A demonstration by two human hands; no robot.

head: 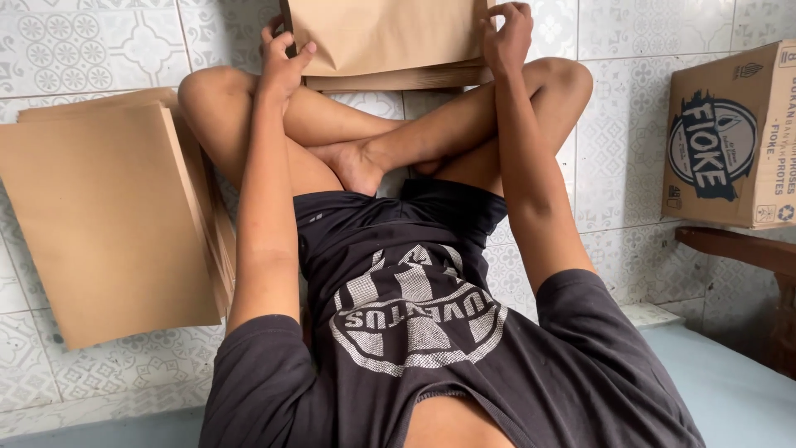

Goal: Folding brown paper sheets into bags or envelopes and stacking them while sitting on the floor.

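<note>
Patterned white floor tiles (99,50) lie under a cross-legged person. The left hand (282,62) and right hand (507,37) each close their grip on an edge of the top brown paper sheet (381,33) of the stack ahead; uneven pulling might crease or tear it.

Both hands (286,62) grip a flat brown paper bag (381,33) atop a small stack. More bags (108,224) lie left of the grip. A brown cardboard box (734,137) with a dark blue label stands far right.
</note>
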